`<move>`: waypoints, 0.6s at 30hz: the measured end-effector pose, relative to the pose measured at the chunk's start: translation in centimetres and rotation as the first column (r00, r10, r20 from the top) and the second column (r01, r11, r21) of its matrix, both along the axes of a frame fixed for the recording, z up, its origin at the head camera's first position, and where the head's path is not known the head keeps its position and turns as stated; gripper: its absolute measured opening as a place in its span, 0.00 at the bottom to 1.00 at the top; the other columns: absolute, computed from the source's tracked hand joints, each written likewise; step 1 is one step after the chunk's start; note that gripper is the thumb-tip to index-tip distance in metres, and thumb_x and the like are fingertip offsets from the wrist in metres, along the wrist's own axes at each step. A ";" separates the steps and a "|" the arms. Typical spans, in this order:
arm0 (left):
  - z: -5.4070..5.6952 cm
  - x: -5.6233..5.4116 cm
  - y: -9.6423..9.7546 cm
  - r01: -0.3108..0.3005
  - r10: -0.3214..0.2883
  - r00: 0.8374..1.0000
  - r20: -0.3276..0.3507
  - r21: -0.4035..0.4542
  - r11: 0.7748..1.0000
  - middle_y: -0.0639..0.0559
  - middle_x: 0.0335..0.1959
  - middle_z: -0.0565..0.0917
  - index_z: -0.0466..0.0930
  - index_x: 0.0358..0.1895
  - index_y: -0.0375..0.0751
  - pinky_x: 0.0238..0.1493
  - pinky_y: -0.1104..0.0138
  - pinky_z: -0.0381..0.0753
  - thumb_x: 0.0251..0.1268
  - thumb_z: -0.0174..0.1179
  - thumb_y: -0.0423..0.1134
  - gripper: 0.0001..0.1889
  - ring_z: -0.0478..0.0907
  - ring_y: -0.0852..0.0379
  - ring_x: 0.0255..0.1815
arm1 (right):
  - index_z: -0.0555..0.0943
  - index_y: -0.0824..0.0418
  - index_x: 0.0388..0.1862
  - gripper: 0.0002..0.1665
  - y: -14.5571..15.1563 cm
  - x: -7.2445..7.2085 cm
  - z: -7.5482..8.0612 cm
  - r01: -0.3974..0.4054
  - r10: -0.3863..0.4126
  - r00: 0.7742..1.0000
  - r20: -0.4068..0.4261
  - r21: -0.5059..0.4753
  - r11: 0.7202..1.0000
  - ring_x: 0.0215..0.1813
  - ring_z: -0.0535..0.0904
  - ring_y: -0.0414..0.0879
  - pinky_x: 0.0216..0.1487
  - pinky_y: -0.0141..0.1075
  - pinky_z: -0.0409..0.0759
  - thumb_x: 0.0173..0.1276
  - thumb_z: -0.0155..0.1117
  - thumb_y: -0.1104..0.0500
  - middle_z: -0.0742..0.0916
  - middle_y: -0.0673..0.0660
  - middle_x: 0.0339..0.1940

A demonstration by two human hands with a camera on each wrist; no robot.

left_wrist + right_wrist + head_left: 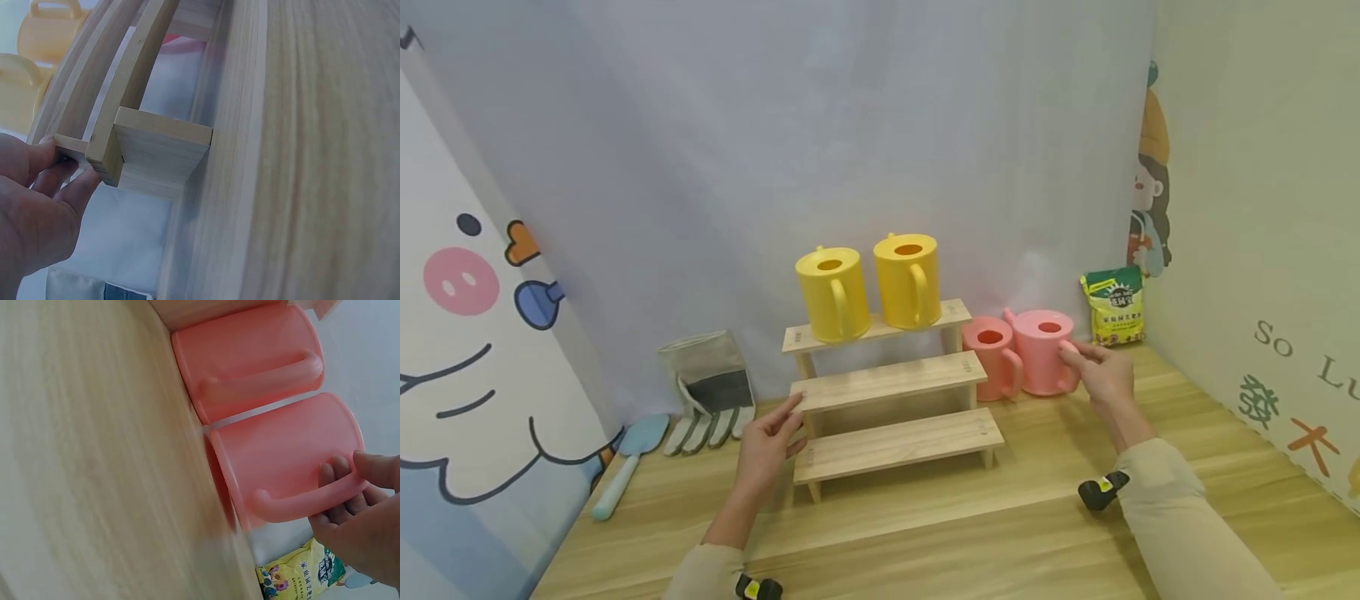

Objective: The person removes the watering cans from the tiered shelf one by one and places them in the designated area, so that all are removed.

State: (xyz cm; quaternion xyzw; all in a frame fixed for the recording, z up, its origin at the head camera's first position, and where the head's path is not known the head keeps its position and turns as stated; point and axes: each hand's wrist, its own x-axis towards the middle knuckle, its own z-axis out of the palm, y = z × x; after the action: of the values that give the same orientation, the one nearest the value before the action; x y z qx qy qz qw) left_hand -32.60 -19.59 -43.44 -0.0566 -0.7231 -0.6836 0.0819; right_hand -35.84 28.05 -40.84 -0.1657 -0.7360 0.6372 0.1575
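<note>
A three-step wooden stand point(887, 379) is on the table, with two yellow watering cans point(833, 296) point(907, 283) on its top step. My left hand point(767, 442) pinches the left end of the middle step; in the left wrist view the thumb lies above the board and fingers below. To the right of the stand are two pink watering cans point(990, 367) point(1040, 362), side by side. My right hand point(1105, 379) grips the handle point(306, 501) of the right-hand one. Whether that can's base fully touches the table I cannot tell.
A green and yellow packet point(1116, 308) stands in the back right corner. Left of the stand are grey-white gloves point(711, 392) against the back curtain and a light blue trowel point(628, 462). Printed walls point(1262, 208) close off both sides.
</note>
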 end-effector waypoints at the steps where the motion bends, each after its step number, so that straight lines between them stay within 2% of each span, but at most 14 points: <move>1: 0.0 0.0 0.0 -0.001 0.001 1.000 -0.002 -0.001 1.000 0.43 0.47 0.75 0.73 0.70 0.37 0.53 0.60 0.84 0.77 0.55 0.32 0.21 0.71 0.42 0.65 | 0.75 0.67 0.68 0.34 0.0 0.0 0.0 -0.013 0.013 1.000 0.008 0.004 1.000 0.53 0.73 0.42 0.51 0.30 0.76 0.71 0.67 0.48 0.77 0.64 0.66; 7: 0.1 0.0 0.1 -0.012 0.012 1.000 0.004 0.001 1.000 0.45 0.45 0.76 0.73 0.69 0.36 0.52 0.60 0.85 0.76 0.55 0.31 0.21 0.72 0.42 0.63 | 0.70 0.67 0.72 0.35 0.1 -0.2 -0.4 -0.107 0.106 0.994 0.034 0.038 0.994 0.59 0.71 0.48 0.57 0.38 0.72 0.75 0.61 0.47 0.77 0.67 0.68; 18: 0.2 0.0 0.1 -0.013 0.012 1.000 0.016 0.010 1.000 0.45 0.46 0.76 0.73 0.69 0.38 0.53 0.60 0.85 0.76 0.55 0.32 0.21 0.71 0.42 0.64 | 0.66 0.69 0.74 0.31 0.1 -0.8 -1.1 -0.146 0.148 0.988 -0.037 0.049 0.988 0.69 0.69 0.55 0.74 0.47 0.66 0.80 0.54 0.54 0.76 0.69 0.68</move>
State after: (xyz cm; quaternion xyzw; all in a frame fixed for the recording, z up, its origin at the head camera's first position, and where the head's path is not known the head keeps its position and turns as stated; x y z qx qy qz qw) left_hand -32.63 -19.48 -43.26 -0.0463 -0.7204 -0.6873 0.0807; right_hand -36.61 28.12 -41.92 -0.0946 -0.7574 0.6331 0.1288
